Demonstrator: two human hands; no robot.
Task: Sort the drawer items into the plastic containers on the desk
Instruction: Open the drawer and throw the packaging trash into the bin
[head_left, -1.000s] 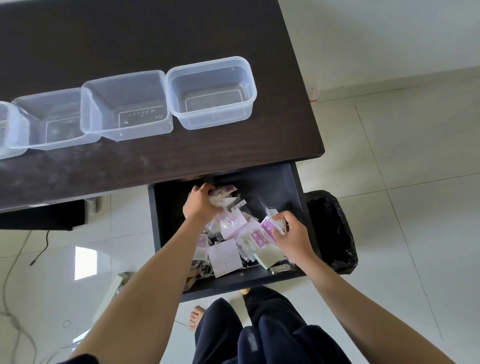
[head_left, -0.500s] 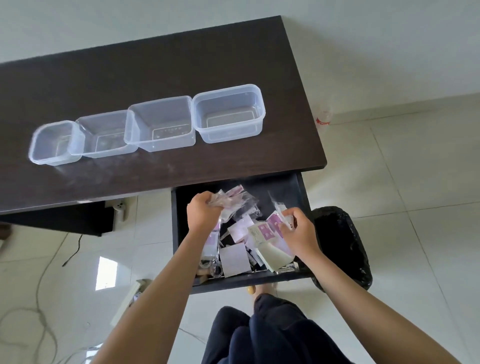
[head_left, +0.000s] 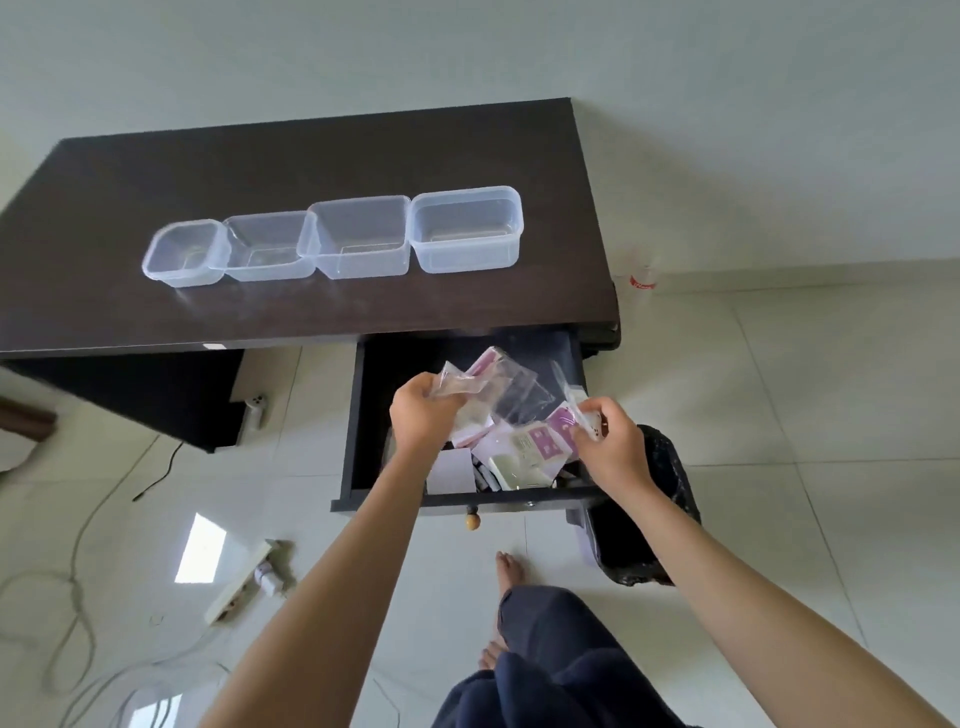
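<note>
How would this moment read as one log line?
left hand: holds packets | right hand: holds packet | over drawer | containers: empty

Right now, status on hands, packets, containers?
Left hand shut on clear packets. Right hand shut on a small packet. Both over the open drawer. Four containers empty, path clear.

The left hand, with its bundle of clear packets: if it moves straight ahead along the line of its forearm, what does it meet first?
Probably the front edge of the desk, above the open drawer. The left hand points up and away with the packets; depth is unclear, so it might clear the edge and reach the containers.
</note>
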